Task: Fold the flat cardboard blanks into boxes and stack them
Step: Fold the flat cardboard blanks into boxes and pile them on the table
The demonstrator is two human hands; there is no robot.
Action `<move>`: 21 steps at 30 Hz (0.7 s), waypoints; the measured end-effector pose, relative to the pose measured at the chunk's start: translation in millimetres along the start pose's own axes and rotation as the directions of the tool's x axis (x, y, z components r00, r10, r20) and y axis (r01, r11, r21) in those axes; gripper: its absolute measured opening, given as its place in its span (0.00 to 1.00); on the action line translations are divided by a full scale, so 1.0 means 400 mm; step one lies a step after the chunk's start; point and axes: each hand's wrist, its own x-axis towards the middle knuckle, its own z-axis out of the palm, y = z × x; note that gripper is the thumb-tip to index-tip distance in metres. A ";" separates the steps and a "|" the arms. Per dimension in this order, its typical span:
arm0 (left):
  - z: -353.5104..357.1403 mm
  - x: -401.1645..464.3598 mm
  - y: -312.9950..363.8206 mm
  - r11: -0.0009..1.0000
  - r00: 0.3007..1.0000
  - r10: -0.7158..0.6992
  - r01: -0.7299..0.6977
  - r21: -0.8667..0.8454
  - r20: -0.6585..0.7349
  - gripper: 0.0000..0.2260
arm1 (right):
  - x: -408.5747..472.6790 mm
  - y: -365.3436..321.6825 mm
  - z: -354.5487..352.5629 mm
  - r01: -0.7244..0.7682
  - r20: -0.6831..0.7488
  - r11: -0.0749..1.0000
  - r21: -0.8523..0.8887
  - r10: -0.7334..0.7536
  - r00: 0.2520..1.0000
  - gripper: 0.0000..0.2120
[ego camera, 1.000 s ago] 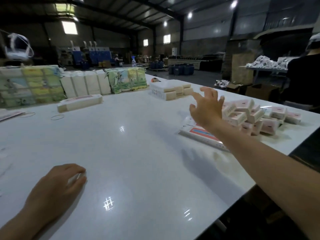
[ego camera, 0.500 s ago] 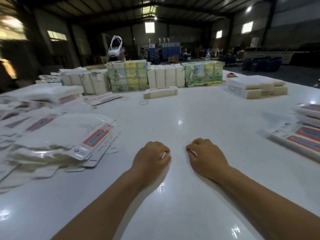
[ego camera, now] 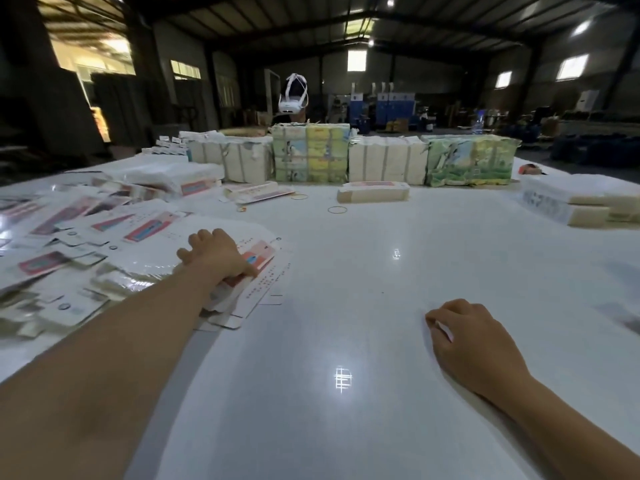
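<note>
only one person's two hands show above the glossy white surface (ego camera: 346, 289). left hand (ego camera: 216, 256) lies on top of the nearest stack of flat cardboard blanks (ego camera: 263, 271) at the left side of the surface, fingers spread fairly straight and pressing down on the top sheet, thumb at the stack's near edge. right hand (ego camera: 474, 344) rests knuckles-up on the bare surface well apart from the blanks, its fingers curled under; something pale shows at the fingertips, too small to tell what it is or whether it is held. the blanks lie in a loose heap that spreads to the left edge, too many and too overlapped to count; each shows a red-and-blue panel and rows of small red print, not legible. at the far side stand four wrapped bundles in a row: two plain cream ones (ego camera: 386, 161) and two with green and yellow printed wrap (ego camera: 469, 162), writing unreadable. one banded cream packet (ego camera: 373, 192) lies before them, and two rubber bands (ego camera: 337, 209) lie on the surface nearby. a stack of white packs (ego camera: 568, 202) sits at the right edge, with dark print too blurred to read. a white headset (ego camera: 293, 95) shows behind the bundles.
</note>
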 end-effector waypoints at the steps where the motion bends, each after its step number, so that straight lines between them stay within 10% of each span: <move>1: -0.002 0.001 0.006 0.999 1.000 -0.004 0.003 -0.032 -0.013 0.43 | 0.000 -0.001 0.001 -0.003 0.001 1.000 0.004 0.003 1.000 0.13; 8: 0.009 -0.033 0.021 0.995 0.967 0.094 -0.082 0.056 -0.238 0.32 | -0.002 -0.003 0.004 -0.014 0.019 1.000 0.009 0.013 1.000 0.13; 12: -0.018 -0.081 0.075 0.955 0.917 0.257 -0.290 -0.068 -0.305 0.07 | 0.001 -0.007 0.004 -0.005 0.016 1.000 0.018 0.005 1.000 0.13; 21: 0.003 -0.360 0.257 0.466 0.727 0.643 -0.622 -0.629 -0.243 0.08 | 0.003 -0.015 -0.007 -0.020 0.068 1.000 0.010 0.019 0.997 0.16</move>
